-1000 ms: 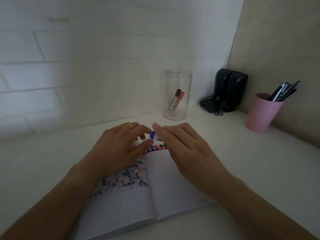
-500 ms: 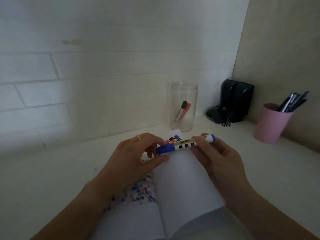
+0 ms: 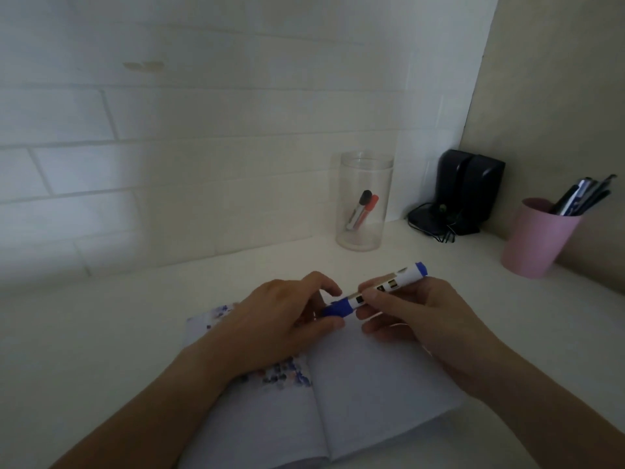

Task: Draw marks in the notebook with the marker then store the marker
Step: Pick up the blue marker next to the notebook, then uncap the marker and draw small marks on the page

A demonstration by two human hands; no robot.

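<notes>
- Nearest the camera, an open notebook [image 3: 355,394] lies flat on the white tabletop [image 3: 101,333]. Its right page is blank; the left page carries clusters of small blue, red and dark marks [image 3: 284,375], partly covered by the left forearm.
- Above the notebook's upper half, both hands meet on one blue marker [image 3: 375,289], which is held off the page and slants from lower left to upper right.
- The left hand [image 3: 270,319] has its grip closed round the marker's blue cap [image 3: 338,308] at the lower-left end: thumb beneath, fingers curled over the top.
- The right hand [image 3: 422,316] has its grip closed on the white barrel just beside the cap, thumb and forefinger pinching it. The barrel's far end, with its blue tip, sticks out past the fingers toward the upper right.
- The cap looks seated on the barrel; whether it is fully pressed home I cannot tell.
- Farther back, near the wall, stands a clear cylindrical jar [image 3: 363,201], upright, with a black-capped marker [image 3: 359,209] and a red-capped marker [image 3: 368,208] leaning inside it. It is well apart from the hands.
- To the right of the jar, in the corner, sit two black speakers [image 3: 470,187] with a tangle of cable at their foot.
- Farthest right, a pink cup [image 3: 537,238] holds several dark pens [image 3: 581,194].
</notes>
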